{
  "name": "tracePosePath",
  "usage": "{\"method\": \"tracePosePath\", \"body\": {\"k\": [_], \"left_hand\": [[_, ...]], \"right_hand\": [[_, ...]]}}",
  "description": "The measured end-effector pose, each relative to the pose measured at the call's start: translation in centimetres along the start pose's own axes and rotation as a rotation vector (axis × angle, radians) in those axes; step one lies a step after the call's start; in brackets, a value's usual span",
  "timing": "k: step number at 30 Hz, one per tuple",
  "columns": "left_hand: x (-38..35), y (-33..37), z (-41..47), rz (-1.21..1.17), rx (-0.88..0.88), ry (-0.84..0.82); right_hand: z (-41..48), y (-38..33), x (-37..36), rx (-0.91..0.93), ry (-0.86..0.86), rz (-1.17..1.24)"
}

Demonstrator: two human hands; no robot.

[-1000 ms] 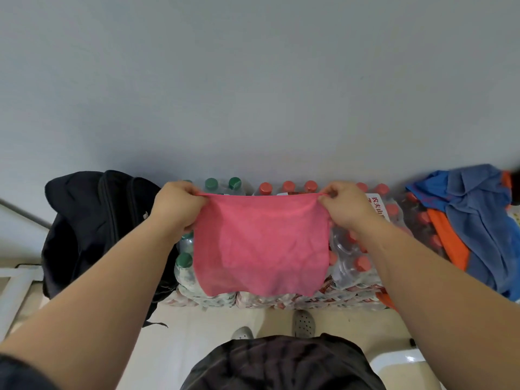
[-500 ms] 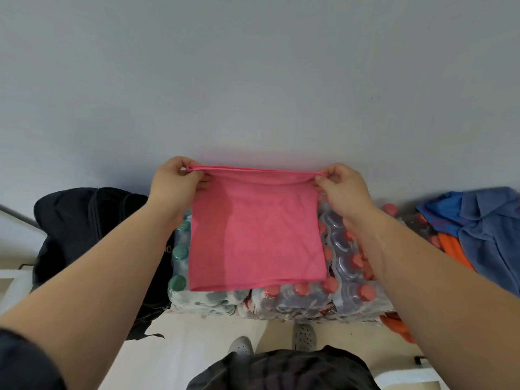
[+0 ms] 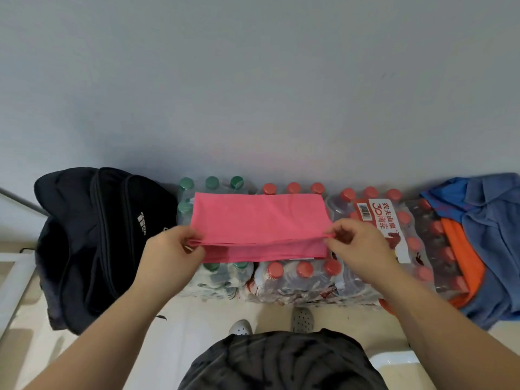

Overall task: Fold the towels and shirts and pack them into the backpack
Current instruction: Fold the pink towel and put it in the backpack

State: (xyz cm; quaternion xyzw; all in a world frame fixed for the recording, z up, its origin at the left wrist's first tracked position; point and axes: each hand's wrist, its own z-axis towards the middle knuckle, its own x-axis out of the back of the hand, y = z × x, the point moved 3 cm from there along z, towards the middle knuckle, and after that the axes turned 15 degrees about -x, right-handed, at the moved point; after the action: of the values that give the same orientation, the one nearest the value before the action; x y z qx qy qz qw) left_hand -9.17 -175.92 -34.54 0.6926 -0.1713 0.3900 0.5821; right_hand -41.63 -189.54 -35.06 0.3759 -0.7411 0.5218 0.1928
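A pink towel (image 3: 260, 220) lies flat on top of shrink-wrapped packs of water bottles (image 3: 298, 280), folded over on itself. My left hand (image 3: 171, 257) pinches its near left corner. My right hand (image 3: 357, 249) pinches its near right corner, lifting the top layer's edge slightly. A black backpack (image 3: 98, 243) stands against the wall to the left of the bottles, its zips shut as far as I can see. A heap of blue and orange clothes (image 3: 484, 235) lies on the bottle packs at the far right.
A grey wall (image 3: 253, 94) rises directly behind the bottles. My feet in grey perforated shoes (image 3: 302, 319) stand on a pale floor just in front of the packs. White furniture edges show at the lower left (image 3: 14, 277) and lower right (image 3: 394, 361).
The pink towel hung upright from both hands earlier; now it has come down and lies folded across the bottle tops, with my hands lower and nearer at its front corners.
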Motion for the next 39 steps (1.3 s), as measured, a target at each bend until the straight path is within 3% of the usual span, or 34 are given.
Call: {"method": "tracePosePath", "body": {"k": [3, 9, 15, 18, 24, 34, 39], "left_hand": [[-1.1, -1.0, -0.7, 0.211, -0.157, -0.065], [-2.0, -1.4, -0.9, 0.374, -0.217, -0.147], [-1.9, -0.8, 0.7, 0.49, -0.323, 0.0], [-3.1, 0.7, 3.1, 0.529, -0.363, -0.041], [-7.6, -0.7, 4.9, 0.566, -0.264, -0.329], [-7.8, -1.9, 5.1, 0.595, -0.346, -0.344], [-6.7, -2.2, 4.3, 0.495, -0.204, -0.2]], "right_hand": [[-0.4, 1.1, -1.4, 0.056, 0.045, -0.179], [-0.1, 2.1, -2.5, 0.137, 0.115, -0.368], [-0.5, -1.6, -2.4, 0.241, 0.243, -0.465], [0.8, -5.4, -4.4, 0.24, 0.159, -0.514], [4.4, -6.7, -9.3, 0.21, -0.085, -0.777], [4.5, -2.8, -8.8, 0.078, 0.037, -0.789], [4.3, -3.4, -8.6, 0.071, 0.038, -0.808]]}}
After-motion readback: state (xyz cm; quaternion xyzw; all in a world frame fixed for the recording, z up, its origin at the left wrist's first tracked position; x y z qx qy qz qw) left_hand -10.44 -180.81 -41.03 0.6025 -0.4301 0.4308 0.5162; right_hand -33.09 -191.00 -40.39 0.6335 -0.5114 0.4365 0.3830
